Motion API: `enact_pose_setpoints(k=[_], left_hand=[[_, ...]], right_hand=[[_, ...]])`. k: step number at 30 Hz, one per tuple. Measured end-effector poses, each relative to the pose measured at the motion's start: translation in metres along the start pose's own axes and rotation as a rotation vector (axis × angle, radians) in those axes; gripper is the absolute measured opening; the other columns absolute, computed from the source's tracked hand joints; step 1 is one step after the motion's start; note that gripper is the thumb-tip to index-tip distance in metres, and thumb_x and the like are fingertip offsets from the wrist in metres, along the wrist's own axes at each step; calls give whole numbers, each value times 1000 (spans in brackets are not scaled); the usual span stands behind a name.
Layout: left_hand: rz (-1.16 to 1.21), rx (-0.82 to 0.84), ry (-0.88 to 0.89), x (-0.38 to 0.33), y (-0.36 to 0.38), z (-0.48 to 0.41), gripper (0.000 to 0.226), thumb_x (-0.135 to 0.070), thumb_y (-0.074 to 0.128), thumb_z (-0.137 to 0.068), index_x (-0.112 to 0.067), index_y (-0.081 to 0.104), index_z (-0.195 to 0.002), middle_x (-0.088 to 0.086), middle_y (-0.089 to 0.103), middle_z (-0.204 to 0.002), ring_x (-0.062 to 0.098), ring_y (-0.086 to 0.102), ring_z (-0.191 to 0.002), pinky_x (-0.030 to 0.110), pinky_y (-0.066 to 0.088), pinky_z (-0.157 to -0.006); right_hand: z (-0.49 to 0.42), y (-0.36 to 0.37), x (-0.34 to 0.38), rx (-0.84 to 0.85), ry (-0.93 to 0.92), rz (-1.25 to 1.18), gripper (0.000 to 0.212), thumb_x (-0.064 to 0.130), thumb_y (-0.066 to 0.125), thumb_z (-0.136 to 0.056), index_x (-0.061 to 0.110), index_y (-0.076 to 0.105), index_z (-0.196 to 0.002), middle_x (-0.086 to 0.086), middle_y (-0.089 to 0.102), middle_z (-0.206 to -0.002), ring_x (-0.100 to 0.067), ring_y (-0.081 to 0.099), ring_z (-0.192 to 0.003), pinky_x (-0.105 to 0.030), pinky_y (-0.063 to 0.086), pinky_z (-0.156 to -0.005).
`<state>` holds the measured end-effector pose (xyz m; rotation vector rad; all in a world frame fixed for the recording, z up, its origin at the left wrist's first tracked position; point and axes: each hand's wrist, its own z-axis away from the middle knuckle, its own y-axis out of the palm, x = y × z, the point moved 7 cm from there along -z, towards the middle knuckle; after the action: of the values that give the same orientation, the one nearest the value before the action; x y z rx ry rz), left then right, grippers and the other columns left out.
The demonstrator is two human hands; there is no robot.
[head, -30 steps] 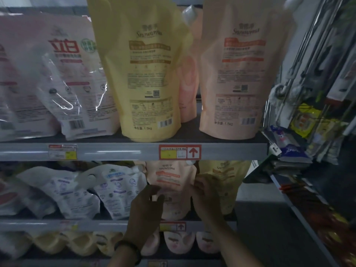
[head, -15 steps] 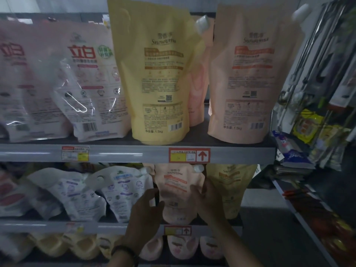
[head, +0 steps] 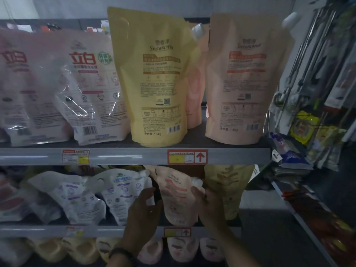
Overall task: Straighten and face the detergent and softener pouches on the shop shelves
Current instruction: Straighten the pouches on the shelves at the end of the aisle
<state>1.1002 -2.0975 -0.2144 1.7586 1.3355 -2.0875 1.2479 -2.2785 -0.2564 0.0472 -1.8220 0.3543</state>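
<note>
On the middle shelf a small peach pouch [head: 176, 197] with a white cap stands between my hands. My left hand [head: 143, 214] lies against its left edge, fingers spread and nearly straight. My right hand [head: 209, 204] grips its right edge just below the cap. A small yellow pouch [head: 230, 186] stands to its right, and white pouches with purple print [head: 123, 191] lean to its left. On the upper shelf stand a tall yellow pouch [head: 156, 78] and a tall peach pouch [head: 244, 79], with pink-and-white bags [head: 88, 87] to the left.
Grey shelf rails [head: 119, 156] carry red price tags [head: 187, 156]. The bottom shelf holds more yellow and peach pouches [head: 181, 249]. To the right, a rack of hanging goods and metal rods [head: 316, 105] stands close to the shelf end.
My right hand has slid up the small peach pouch's right edge towards its cap. The pouch now stands a little straighter between my hands. The view has tilted slightly upward.
</note>
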Motion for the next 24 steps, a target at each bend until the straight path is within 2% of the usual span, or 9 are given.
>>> enact_pose_setpoints(k=[2, 6, 10, 12, 14, 19, 22, 24], left_hand=[[-15, -3, -14, 3, -4, 0, 38, -23, 67, -103, -26, 59, -140, -3, 64, -140, -1, 58, -88, 20, 45, -86], [8, -35, -31, 9, -8, -1, 35, -23, 68, -102, -28, 61, -136, -1, 67, -139, -7, 60, -86, 25, 46, -89], [-3, -39, -76, 16, -5, -4, 35, -25, 67, -102, -29, 61, -136, -1, 67, -139, 19, 64, -119, 33, 48, -100], [-2, -33, -86, 16, -4, -5, 35, -27, 67, -102, -29, 61, -137, -1, 67, -139, 22, 63, -124, 35, 50, -102], [4, -16, -96, 18, 0, -6, 35, -30, 67, -102, -30, 61, -136, -1, 67, -138, 22, 64, -124, 36, 51, -102], [36, 24, -90, 15, 5, -9, 31, -40, 60, -105, -30, 59, -134, -1, 69, -131, 20, 66, -119, 36, 52, -101], [92, 55, -55, 14, 7, -9, 22, -50, 54, -105, -37, 57, -123, -8, 71, -123, 16, 71, -108, 42, 57, -99], [200, 76, -49, 19, 11, -8, 24, -53, 54, -104, -36, 64, -118, -13, 75, -115, 12, 74, -104, 47, 61, -96]], right_hand=[[3, -2, 5, -19, -26, -3, 9, 30, 66, -104, 32, 74, -103, 17, 79, -93, -3, 76, -89, -34, 64, -75], [9, -5, 25, -17, -67, -19, 14, 30, 63, -104, 38, 72, -100, 20, 79, -94, 0, 76, -90, -25, 62, -72], [13, -11, 43, -17, -122, 5, 17, 29, 63, -102, 39, 72, -92, 24, 77, -88, 1, 75, -85, -24, 61, -69], [16, -14, 52, -8, -127, 3, 20, 22, 63, -103, 38, 71, -93, 31, 76, -90, 7, 73, -88, -15, 58, -71], [17, -19, 57, -8, -127, -12, 23, 17, 62, -104, 36, 72, -96, 35, 74, -92, 11, 72, -91, -9, 55, -73], [13, -29, 52, 1, -56, -64, 21, 25, 60, -107, 26, 76, -93, 15, 79, -93, -1, 74, -89, -20, 56, -74], [14, -29, 56, 61, 4, -67, 19, 27, 61, -106, 26, 77, -97, 17, 79, -96, 1, 72, -91, -16, 50, -73], [18, -31, 61, 87, 6, -67, 17, 27, 61, -106, 28, 77, -100, 21, 79, -97, 4, 72, -92, -10, 51, -70]])
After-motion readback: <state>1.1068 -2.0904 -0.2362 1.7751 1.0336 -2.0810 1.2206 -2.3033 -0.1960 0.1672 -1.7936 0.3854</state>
